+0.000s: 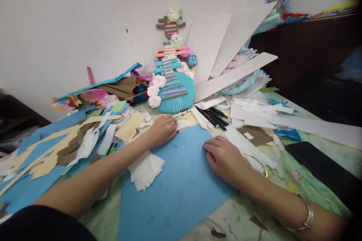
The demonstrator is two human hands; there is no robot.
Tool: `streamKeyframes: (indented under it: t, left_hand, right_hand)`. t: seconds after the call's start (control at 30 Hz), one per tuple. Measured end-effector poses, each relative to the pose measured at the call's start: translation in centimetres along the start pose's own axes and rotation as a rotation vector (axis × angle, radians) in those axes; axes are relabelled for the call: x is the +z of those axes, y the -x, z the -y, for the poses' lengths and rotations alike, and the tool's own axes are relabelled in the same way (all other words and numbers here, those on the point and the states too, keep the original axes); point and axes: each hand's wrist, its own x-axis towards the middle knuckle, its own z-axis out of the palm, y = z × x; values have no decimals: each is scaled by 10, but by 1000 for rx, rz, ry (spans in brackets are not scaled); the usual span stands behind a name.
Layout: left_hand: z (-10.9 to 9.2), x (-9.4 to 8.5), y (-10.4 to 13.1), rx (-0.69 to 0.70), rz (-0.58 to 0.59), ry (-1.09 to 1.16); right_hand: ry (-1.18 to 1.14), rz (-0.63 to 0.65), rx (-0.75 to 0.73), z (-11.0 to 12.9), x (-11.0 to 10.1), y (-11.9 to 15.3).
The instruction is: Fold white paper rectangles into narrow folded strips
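Note:
A blue sheet of paper [172,192] lies in front of me, with both hands at its far part. My left hand [163,131] is closed on a small white piece of paper [183,124] that sticks out past its fingers. Below that wrist, a fanned stack of thin white paper squares [146,169] rests partly on the blue sheet. My right hand [223,157] lies on the blue sheet's right edge, fingers loosely bent and apart from the thumb, with nothing seen in them. Beside it are white paper strips [254,147].
Paper lutes with white flowers [179,92] lean against the wall. Black pens [212,116] lie beyond my hands. Paper scraps [76,139] cover the left side, with green-handled scissors [111,148] near my forearm. A black phone [322,169] and a gold ring-shaped band [266,171] are at right.

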Motion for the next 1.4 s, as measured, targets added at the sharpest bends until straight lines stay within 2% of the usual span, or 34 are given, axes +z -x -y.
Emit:
streamKeyframes:
  t: [0.2, 0.37, 0.5, 0.6, 0.77, 0.9, 1.07, 1.27, 1.4]
  left_hand:
    - [-3, 3, -4, 73, 12, -92]
    - [-10, -1, 1, 91, -61, -117]
    - [-33, -11, 11, 172, -157, -66]
    - [-55, -18, 19, 235, -240, 16]
    - [-77, -20, 29, 178, -243, 161]
    - [-73, -13, 38, 50, -247, 324]
    - [-68, -10, 52, -179, -183, 465]
    - [-69, -14, 56, -63, -240, 513]
    - [-71, -16, 54, -73, -208, 574]
  right_hand:
    - [-7, -20, 0, -1, 1, -1]
    - [-38, -121, -11, -1, 4, -1]
    - [-76, -238, -56, -3, 7, -3]
    - [-89, -241, -106, -5, 10, -3]
    - [-150, -226, -218, -6, 11, -4]
    - [-183, -210, -237, -5, 7, -6]
    - [-189, -154, -217, -7, 6, -6]
    - [-216, -150, -247, -8, 8, -5]
    - [-257, -125, -295, -4, 6, -4]
